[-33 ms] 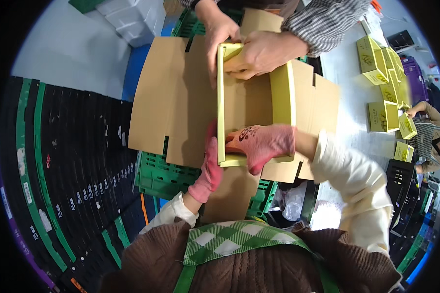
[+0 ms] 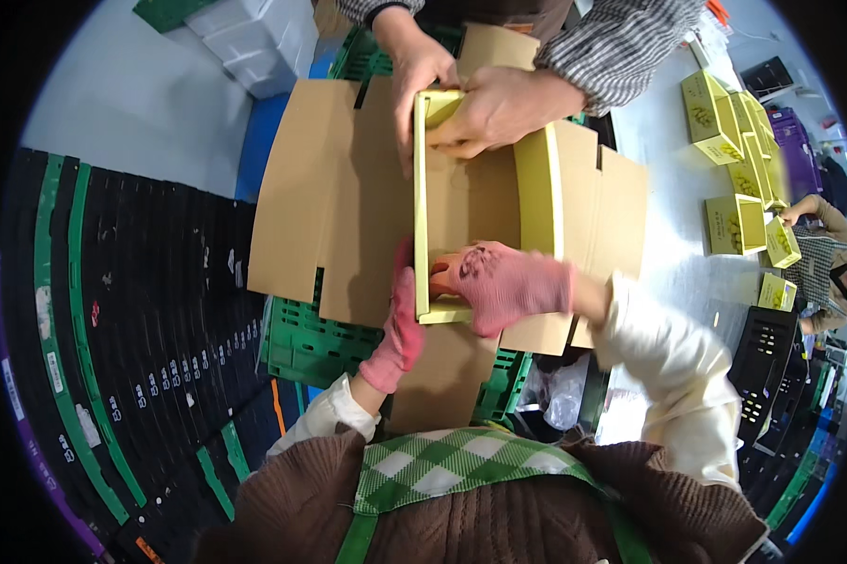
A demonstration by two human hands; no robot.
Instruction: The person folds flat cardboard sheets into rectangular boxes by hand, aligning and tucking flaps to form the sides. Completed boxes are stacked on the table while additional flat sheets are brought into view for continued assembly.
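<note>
A yellow open-topped cardboard box (image 2: 539, 183) with a brown inside stands over a larger brown carton with spread flaps (image 2: 297, 197). My left hand (image 2: 400, 334), in a pink glove, presses along the outside of its left wall near the close corner. My right hand (image 2: 508, 287), also gloved in pink, reaches over the near end, its fingers bent inside that same corner. At the far end, a co-worker's two bare hands (image 2: 499, 105) hold the box's rim and left wall. The fingertips of my left hand are partly hidden by the wall.
Green plastic crates (image 2: 311, 343) lie under the carton. Stacked black crates (image 2: 160, 301) line the left side. Several yellow boxes (image 2: 724, 221) stand on a metal table (image 2: 663, 193) at right, where another person (image 2: 823, 254) handles one. Clear plastic (image 2: 564, 399) lies near my right arm.
The yellow box and the hands on it appear shifted slightly left. My right hand has turned a little at the near corner; all hands stay on the box.
</note>
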